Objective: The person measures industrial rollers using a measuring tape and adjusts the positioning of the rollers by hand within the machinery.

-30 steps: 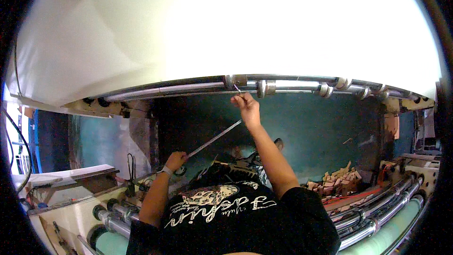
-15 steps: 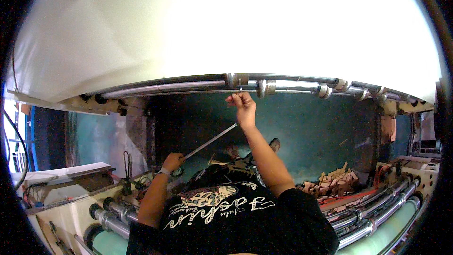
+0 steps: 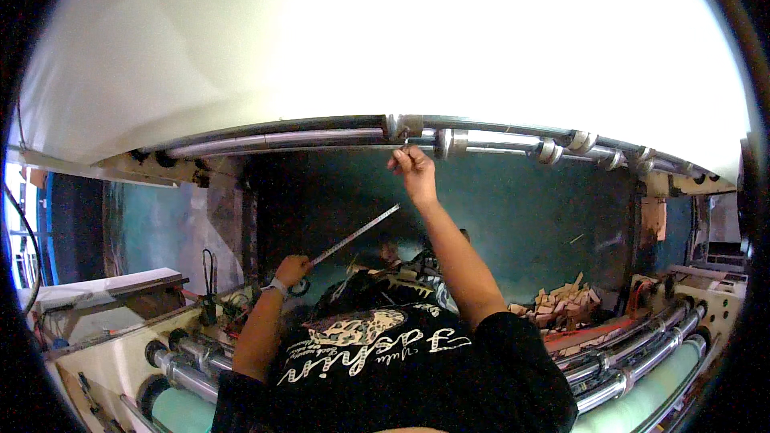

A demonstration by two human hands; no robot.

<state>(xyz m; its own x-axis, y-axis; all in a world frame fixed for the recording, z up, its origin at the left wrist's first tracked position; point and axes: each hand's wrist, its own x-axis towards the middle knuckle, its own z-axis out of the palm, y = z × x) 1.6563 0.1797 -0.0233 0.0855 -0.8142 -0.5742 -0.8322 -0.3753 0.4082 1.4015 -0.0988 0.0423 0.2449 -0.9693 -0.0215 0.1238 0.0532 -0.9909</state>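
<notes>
My left hand [image 3: 293,270], low and left of centre, is closed around a measuring strip [image 3: 357,234] that looks like a steel tape or ruler. The strip slants up to the right, its far end free in the air. A dark rounded part [image 3: 299,286] shows below that hand. My right hand [image 3: 414,168] reaches up to the machine's shafts, fingers pinched at a thin metal piece [image 3: 407,143]. The piece points up to a metal collar [image 3: 411,126] on the upper shaft [image 3: 289,125]. Its exact kind is too small to tell.
A large white machine cover [image 3: 385,40] spans the far side. More collars [image 3: 549,151] sit along the shafts to the right. Behind me are rollers [image 3: 634,381] and a machine frame [image 3: 104,373]. Cardboard scraps [image 3: 565,303] are heaped on the green floor [image 3: 505,216] at right.
My right hand has shifted slightly up and left in the picture, still at the same collar. The strip stays in my left hand, a little more of it showing. The view has moved slightly.
</notes>
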